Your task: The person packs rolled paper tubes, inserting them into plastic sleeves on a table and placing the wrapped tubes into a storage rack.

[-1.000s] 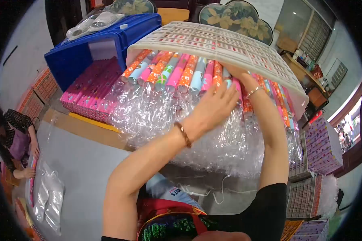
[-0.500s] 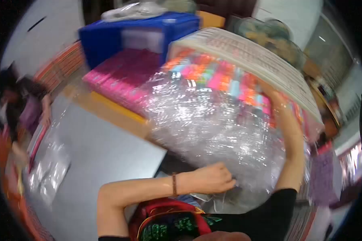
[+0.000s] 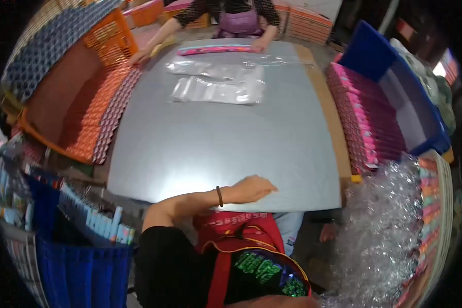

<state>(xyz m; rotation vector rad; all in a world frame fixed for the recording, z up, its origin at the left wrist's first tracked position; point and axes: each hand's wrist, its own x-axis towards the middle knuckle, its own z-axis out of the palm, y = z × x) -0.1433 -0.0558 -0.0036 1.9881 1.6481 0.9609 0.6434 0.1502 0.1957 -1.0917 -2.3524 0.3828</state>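
Observation:
My left hand [image 3: 252, 189], with a dark bracelet at the wrist, rests on the near edge of the grey table [image 3: 215, 133]. Its fingers are curled together and nothing shows in them. My right hand is out of view. Flat clear plastic bags [image 3: 215, 90] lie across the far part of the tabletop. Beyond them, a co-worker's hand [image 3: 260, 45] touches a long pink patterned pack [image 3: 215, 50]. At the lower right, crumpled clear plastic wrap [image 3: 380, 226] bulges beside colourful rolled packs [image 3: 429, 205] in a pale crate.
A blue crate [image 3: 418, 97] with pink packs [image 3: 364, 113] stands right of the table. On the left are an orange crate [image 3: 61, 97] of orange packs and a blue bin [image 3: 82, 272] near light blue rolls [image 3: 101, 220]. The co-worker's other hand [image 3: 138, 55] is by the orange crate.
My view has swung left from the colourful crate to face the table. My right hand, earlier reaching into that crate, has left view. My left hand now rests at the table edge.

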